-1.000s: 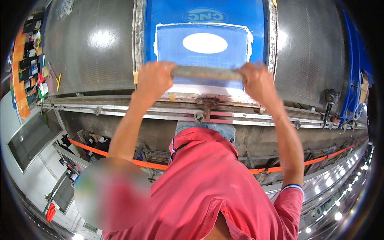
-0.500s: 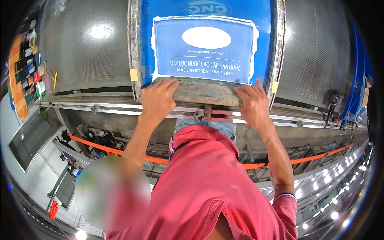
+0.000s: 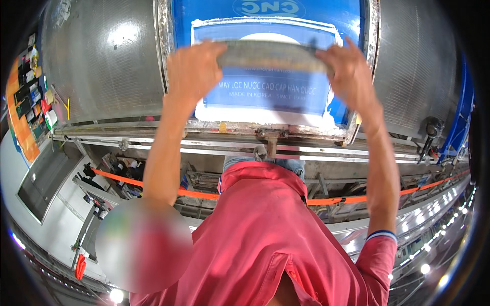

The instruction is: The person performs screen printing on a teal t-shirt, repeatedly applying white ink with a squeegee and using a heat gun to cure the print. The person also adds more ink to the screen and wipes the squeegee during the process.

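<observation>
1. Step in hand: judged to be a squeegee pass over a screen-printing frame (image 3: 301, 132) with blue mesh (image 3: 182, 25).
2. Tool position: the squeegee (image 3: 270, 55) lies crosswise between the frame's side rails, well apart from its near edge, and hides the lower part of the white oval (image 3: 269, 37). Blade contact with the mesh cannot be determined.
3. A white strip (image 3: 255, 115), apparently ink, runs along the frame's near edge.
4. Left hand (image 3: 193, 71): grasps the squeegee's left end, fingers curled over it.
5. Right hand (image 3: 352, 76): grasps the right end, one finger raised clear.
6. Pose: both forearms (image 3: 382, 153) extend forward, spread outside the torso.
7. Next move: judged to require a level blade and equal pressure from both hands.
</observation>
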The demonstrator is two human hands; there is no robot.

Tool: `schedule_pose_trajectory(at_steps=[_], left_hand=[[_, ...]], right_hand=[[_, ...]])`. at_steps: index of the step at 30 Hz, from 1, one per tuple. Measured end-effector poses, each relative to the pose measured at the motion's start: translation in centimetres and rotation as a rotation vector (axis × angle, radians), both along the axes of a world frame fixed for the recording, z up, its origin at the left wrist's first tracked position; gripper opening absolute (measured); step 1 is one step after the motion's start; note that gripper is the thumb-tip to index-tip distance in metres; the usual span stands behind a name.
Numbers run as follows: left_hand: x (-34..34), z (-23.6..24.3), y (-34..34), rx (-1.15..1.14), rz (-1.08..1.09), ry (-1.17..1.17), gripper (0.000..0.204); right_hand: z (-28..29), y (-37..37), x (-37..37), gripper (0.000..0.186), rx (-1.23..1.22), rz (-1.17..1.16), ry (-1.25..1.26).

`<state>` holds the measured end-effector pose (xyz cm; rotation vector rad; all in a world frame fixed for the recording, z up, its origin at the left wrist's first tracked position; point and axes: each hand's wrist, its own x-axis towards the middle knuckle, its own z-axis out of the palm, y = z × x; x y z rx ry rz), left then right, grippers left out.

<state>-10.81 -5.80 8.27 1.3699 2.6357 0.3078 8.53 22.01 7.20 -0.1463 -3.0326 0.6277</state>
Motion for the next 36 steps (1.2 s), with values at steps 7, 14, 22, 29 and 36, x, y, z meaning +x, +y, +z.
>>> schedule_pose_trajectory(at_steps=[7, 14, 22, 29, 36], left_hand=[[11.5, 1.9, -8.1, -0.013, 0.025, -0.164, 0.043], [10.2, 3.7, -2.4, -0.170, -0.115, -0.265, 0.027], [6.8, 0.5, 6.4, -0.554, -0.078, -0.477, 0.015], [2.0, 1.9, 7.1, -0.764, -0.069, -0.798, 0.024], [-0.7, 7.3, 7.0, -0.459, -0.059, -0.524, 0.043]], right_hand=[[3.1, -9.2, 11.4, 0.042, -0.100, -0.031, -0.225], [6.3, -4.5, 9.1, 0.059, -0.406, -0.271, -0.066], [-3.3, 6.2, 9.8, 0.064, -0.247, -0.860, 0.076], [-4.5, 3.6, 8.1, 0.061, -0.091, -0.858, -0.020], [-3.8, 3.7, 8.4, 0.051, -0.033, -0.847, 0.050]])
